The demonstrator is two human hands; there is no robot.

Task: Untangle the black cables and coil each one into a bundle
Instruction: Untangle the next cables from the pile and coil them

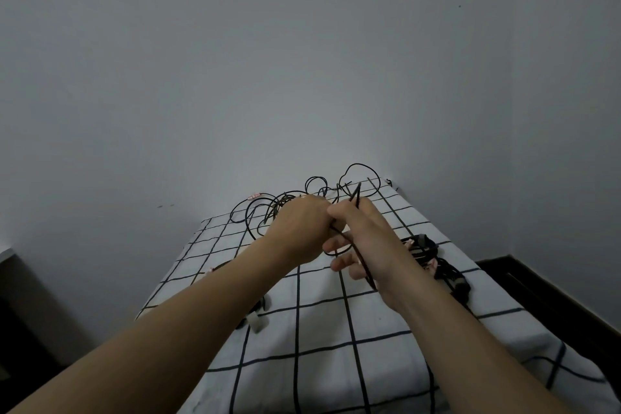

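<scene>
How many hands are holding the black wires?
2. The bare left hand grips the tangled thin black cables over the black-gridded white sheet; the bare right hand beside it pinches a strand.

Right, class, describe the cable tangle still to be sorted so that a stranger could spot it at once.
Start at the grid-patterned bedsheet. At its far end lies the tangle of black cables. Unlike the tight bundles at the right edge, it sprawls in open loops.

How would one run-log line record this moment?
step: untangling | left hand: grips black cable | right hand: pinches same cable | coiled bundles: on checked sheet, right side
</scene>
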